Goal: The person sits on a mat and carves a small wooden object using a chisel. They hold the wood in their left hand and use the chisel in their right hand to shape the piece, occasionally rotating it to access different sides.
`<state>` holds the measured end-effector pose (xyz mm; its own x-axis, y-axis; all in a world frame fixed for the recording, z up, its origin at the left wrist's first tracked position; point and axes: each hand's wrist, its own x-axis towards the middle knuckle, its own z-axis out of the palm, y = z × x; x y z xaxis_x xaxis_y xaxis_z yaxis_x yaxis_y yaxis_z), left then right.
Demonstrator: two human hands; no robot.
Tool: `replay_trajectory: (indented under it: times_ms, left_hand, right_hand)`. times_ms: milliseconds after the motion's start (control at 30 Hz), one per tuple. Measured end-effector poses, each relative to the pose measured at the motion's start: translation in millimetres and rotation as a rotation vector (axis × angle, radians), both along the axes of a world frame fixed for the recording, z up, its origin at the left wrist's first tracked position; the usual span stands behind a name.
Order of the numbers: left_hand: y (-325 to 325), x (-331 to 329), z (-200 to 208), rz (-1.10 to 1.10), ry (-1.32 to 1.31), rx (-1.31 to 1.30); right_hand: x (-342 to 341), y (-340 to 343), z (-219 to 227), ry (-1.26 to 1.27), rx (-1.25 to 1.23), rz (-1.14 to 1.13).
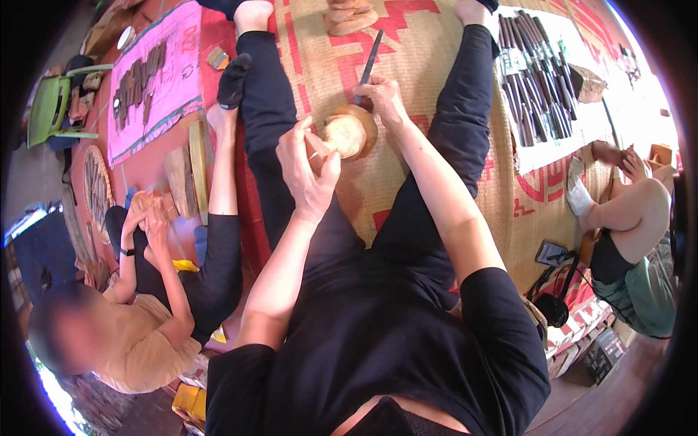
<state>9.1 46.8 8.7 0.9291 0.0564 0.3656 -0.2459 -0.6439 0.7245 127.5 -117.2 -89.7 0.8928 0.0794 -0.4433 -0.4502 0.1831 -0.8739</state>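
Note:
Between my spread legs is a rounded, pale wooden carving (345, 136), with a browner rim along its right side. My left hand (309, 171) is closed on its near left end, thumb and fingers around it; the palm side is partly hidden. My right hand (382, 102) is closed on a long, thin dark tool (372, 54), like a chisel or file. That tool points away from me, and its near end is hidden in my fingers. The right hand sits just beyond the carving's upper right edge; whether they touch, I cannot tell.
A carved wooden piece (352, 17) stands on the red-patterned mat (414, 51) ahead. Dark carving tools lie on a pink cloth (185, 80) at left and a white cloth (529, 161) at right. Co-workers sit on both sides; the left one's hands (150, 218) hold wood.

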Motion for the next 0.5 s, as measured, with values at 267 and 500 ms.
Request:
replay_trajectory:
  times_ms: [267,500]
  left_hand:
    - [-2.7,-7.1,3.4,-0.054,0.093,-0.104]
    - [-4.1,-9.7,6.6,-0.043,0.082,-0.086]
  right_hand:
    - [-2.8,14.5,-17.1,-0.172,-0.235,0.005]
    - [-9.6,14.8,5.9,-0.096,-0.192,-0.114]
